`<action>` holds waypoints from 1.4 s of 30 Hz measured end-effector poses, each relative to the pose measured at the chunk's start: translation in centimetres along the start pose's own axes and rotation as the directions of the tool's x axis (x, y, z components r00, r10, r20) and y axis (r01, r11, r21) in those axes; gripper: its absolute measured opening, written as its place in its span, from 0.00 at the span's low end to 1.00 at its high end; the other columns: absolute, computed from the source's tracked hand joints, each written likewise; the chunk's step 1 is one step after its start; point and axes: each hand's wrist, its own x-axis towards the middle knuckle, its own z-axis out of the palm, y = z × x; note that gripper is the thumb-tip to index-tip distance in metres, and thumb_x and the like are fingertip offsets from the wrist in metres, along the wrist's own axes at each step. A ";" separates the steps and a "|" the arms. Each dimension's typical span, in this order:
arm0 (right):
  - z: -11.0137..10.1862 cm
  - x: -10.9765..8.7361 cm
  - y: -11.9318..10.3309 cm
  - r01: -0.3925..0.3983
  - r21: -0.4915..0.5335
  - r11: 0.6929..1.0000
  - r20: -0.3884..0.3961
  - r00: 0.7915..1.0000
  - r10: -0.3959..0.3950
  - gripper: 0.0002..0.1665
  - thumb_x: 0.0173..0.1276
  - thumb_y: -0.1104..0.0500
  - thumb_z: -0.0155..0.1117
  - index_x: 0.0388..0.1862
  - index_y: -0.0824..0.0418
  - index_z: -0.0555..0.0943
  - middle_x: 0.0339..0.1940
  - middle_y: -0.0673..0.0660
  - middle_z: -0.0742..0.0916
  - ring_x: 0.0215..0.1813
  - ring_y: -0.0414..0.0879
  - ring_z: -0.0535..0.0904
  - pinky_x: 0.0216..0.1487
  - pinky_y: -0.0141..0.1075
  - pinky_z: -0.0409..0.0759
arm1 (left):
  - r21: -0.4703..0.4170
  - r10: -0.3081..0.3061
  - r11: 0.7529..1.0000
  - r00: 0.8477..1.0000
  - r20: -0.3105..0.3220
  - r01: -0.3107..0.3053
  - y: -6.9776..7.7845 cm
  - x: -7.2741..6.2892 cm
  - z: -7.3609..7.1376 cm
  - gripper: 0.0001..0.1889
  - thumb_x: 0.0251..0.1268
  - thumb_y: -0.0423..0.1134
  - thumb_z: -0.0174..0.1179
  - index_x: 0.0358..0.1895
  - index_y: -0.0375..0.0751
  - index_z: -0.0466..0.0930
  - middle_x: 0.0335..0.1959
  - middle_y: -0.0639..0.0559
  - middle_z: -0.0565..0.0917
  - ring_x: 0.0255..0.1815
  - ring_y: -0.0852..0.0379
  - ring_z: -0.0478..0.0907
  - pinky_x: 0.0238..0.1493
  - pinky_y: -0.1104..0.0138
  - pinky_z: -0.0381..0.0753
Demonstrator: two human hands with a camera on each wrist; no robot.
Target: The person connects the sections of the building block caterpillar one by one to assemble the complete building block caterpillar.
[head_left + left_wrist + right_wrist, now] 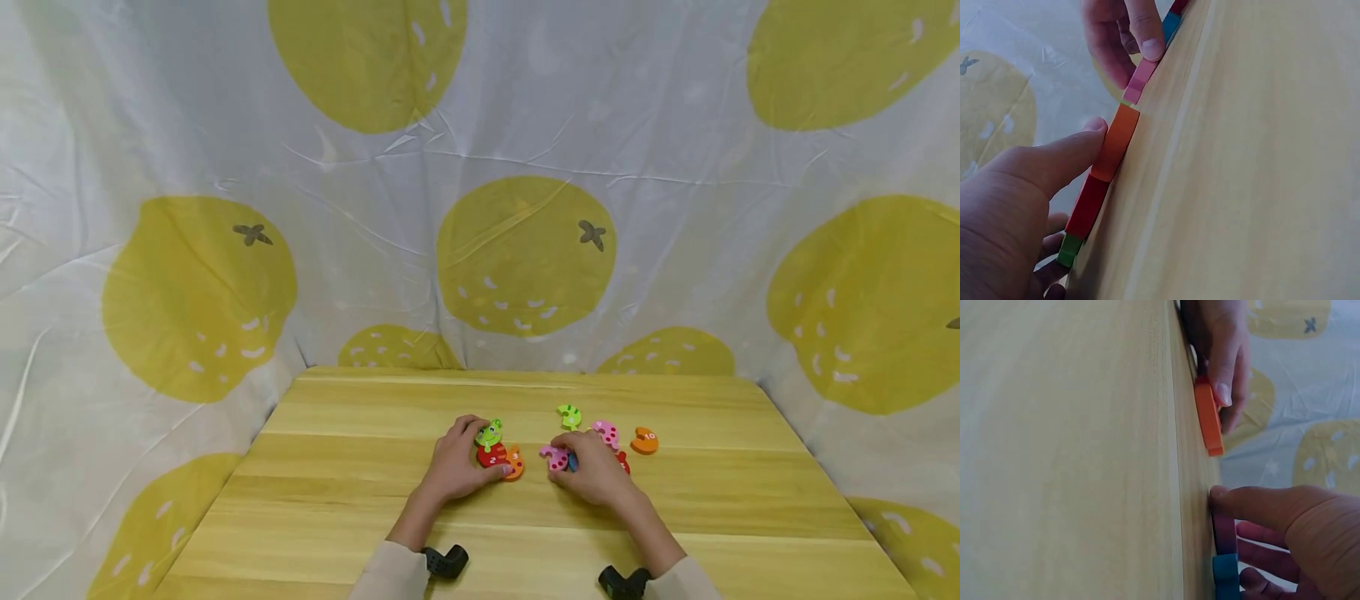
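A green caterpillar-head puzzle piece [489,434], a red piece numbered 2 [491,455] and an orange piece numbered 3 [515,464] lie joined on the table. My left hand [459,462] holds them, fingers at the head, thumb against the orange piece [1116,144]. To their right, my right hand [596,471] pinches a pink spotted piece [555,457] between thumb and fingers. There is a gap between the pink and orange pieces. A blue piece [1227,575] sits beside the pink one, mostly hidden under the right hand in the head view.
Beyond the right hand lie a light green piece [570,417], another pink piece [606,434] and an orange piece numbered 10 [645,441]. A red piece [623,462] is partly covered by that hand. A lemon-print cloth [525,150] hangs behind the wooden table [360,408].
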 end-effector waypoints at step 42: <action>1.8 2.0 -2.8 0.218 0.152 0.964 0.039 0.973 -0.226 0.20 0.69 0.62 0.72 0.59 0.59 0.84 0.58 0.54 0.87 0.54 0.46 0.82 0.59 0.48 0.82 | 0.009 0.067 0.998 0.993 0.100 -0.068 -0.5 -0.1 -0.9 0.46 0.58 0.66 0.69 0.77 0.47 0.68 0.79 0.50 0.68 0.81 0.43 0.61 0.75 0.41 0.59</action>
